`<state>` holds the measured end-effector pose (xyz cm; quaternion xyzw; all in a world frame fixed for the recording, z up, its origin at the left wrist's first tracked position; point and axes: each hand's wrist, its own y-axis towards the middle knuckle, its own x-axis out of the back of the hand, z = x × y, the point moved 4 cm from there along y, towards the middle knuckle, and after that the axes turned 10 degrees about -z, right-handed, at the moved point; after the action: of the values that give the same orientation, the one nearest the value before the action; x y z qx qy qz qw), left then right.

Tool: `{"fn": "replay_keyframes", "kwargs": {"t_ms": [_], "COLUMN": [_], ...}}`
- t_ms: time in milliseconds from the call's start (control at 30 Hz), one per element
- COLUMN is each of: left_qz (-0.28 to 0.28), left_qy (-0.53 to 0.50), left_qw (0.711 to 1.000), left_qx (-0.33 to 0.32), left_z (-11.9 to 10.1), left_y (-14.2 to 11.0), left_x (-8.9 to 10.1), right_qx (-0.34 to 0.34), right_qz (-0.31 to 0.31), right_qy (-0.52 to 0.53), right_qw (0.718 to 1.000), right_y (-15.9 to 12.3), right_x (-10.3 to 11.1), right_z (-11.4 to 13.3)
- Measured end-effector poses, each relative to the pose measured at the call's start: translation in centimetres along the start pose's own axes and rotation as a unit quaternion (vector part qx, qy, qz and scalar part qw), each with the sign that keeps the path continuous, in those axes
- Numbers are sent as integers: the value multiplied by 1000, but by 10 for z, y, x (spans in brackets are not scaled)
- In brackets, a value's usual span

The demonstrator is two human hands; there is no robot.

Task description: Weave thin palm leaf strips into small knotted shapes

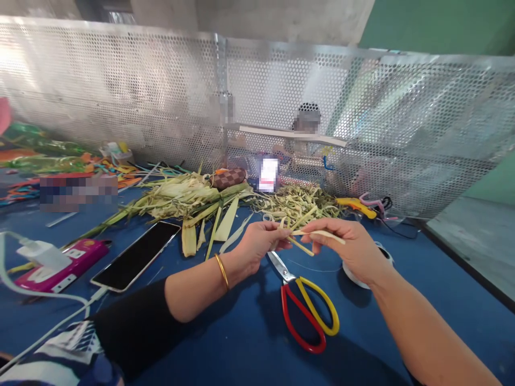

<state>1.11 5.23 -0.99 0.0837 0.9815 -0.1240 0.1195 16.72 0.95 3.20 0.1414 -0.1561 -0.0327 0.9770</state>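
Above the blue table, my left hand (263, 242) pinches a few thin pale green strips, which look like dried corn husk. My right hand (341, 241) is close beside it, its fingers closed on a pale husk strip (328, 235) that runs across to the left hand. A narrow folded strip (302, 246) hangs out below between the two hands. Under them lies a pair of scissors (287, 279) with one red and one yellow handle. Behind my right wrist is a white roll (358, 276), partly hidden by the arm.
A heap of husks (181, 195) and a pile of shredded strips (300, 203) lie beyond my hands. At left are a black-screened phone (137, 257) and a magenta power strip (64, 265) with cables. A perforated metal screen (161, 96) closes the table's back; a yellow-handled tool (358, 206) lies right.
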Motion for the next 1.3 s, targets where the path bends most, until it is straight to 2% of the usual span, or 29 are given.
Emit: {"fn": "replay_keyframes", "kwargs": {"t_ms": [133,200,400,533,633,833,1033,1100,1200,1300], "left_qz": [9,14,29,37,39,30,50,52,51,52], "left_qy": [15,15,-25,-48,-57,-45,-55,-56,-53,-45], "left_qw": [1000,1000,998,996,995,996,994,993,993,993], "left_qx": [15,19,57,71,76,69,81,89,97,95], "left_z": [2,4,10,12,11,11,13,12,13,15], "left_y": [-3,-5,-7,-5,-5,-7,-7,-7,-8,-10], "left_x": [-3,-4,-5,-4,-4,-6,-7,-7,-8,-9], "right_qx": [133,150,62,44,56,61,21,13,16,35], "right_qz": [-118,-152,-134,-79,-75,-151,-84,-100,-174,-250], "right_qy": [-71,-56,109,185,189,82,255,252,183,112], "right_qw": [981,975,983,979,978,983,963,962,968,961], "right_y": [-1,-3,-4,-5,-5,-6,-4,-4,-4,-5], "right_x": [-4,-9,-20,-22,-22,-16,-22,-22,-17,-10], "right_z": [9,10,2,2,2,-1,3,2,-2,-1]}}
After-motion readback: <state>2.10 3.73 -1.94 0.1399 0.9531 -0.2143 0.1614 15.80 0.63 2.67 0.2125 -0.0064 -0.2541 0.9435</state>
